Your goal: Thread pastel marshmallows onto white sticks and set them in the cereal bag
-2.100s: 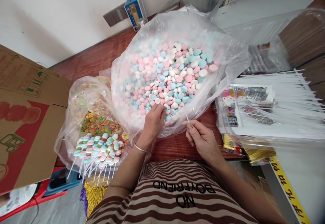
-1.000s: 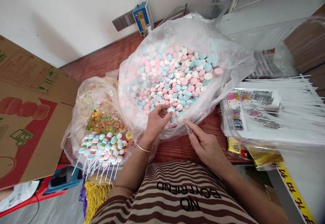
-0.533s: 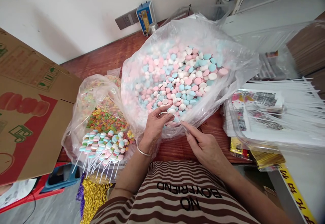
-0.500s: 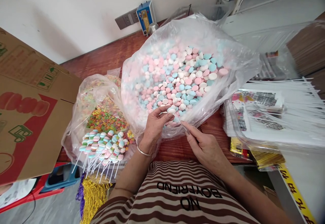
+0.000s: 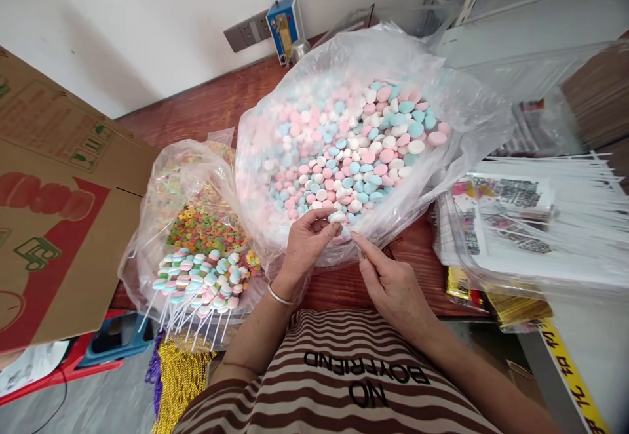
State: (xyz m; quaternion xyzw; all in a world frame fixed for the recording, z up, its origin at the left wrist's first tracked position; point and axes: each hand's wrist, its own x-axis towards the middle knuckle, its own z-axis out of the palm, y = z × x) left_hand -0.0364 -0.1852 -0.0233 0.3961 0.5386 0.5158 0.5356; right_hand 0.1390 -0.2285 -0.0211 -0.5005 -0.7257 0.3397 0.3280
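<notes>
Near desk's [image 5: 177,119] front left corner: pops [image 5: 202,280], stacked pink, white, blue, lying on small bag [image 5: 171,165] of coloured rings [image 5: 201,231]. Next, big bag [image 5: 388,50] of loose pastel sweets [image 5: 344,172]. Over its front lip, near desk's front edge: white candy [image 5: 337,217], smooth, rounded, pinched between thumb and index of left hand [image 5: 305,247]. Just beside, thin pale stick [image 5: 346,231], mostly hidden, gripped by right hand's [image 5: 396,286] thumb and index. Far right, spare sticks [image 5: 584,185].

Workshop, bulk sweets bag [image 5: 363,46], cardboard carton [image 5: 105,221], worktop [image 5: 199,114]
</notes>
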